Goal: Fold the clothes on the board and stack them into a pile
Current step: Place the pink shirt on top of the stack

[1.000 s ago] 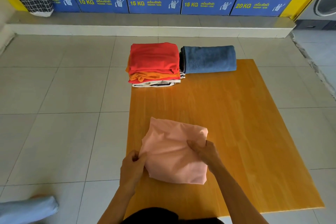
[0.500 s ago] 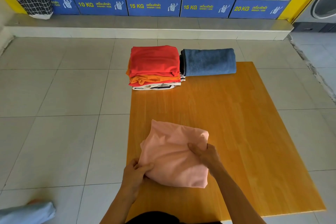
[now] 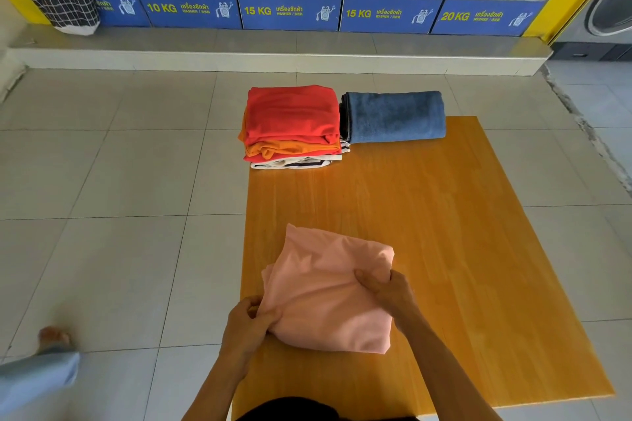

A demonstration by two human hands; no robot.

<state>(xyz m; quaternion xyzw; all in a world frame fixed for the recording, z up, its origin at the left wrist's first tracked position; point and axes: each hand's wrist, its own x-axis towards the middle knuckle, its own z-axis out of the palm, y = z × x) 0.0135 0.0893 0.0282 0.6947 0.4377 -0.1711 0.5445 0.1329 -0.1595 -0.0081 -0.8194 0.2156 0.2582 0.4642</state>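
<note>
The left hand [image 3: 247,321] grips the folded pink cloth [image 3: 328,294] at its 8 o'clock corner, and the right hand [image 3: 388,290] pinches its 3 o'clock edge. The cloth lies near on the wooden board [image 3: 444,232]. At 12 o'clock, far, stands the pile [image 3: 292,126], the rolled blue towel [image 3: 393,116] just beside it.

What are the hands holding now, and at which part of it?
Both hold the folded pink garment: left hand grips its left edge, right hand its right edge.

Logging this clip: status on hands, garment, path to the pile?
Left hand and right hand both grip the folded pink garment on the board. Pile at far edge. Path clear.
</note>
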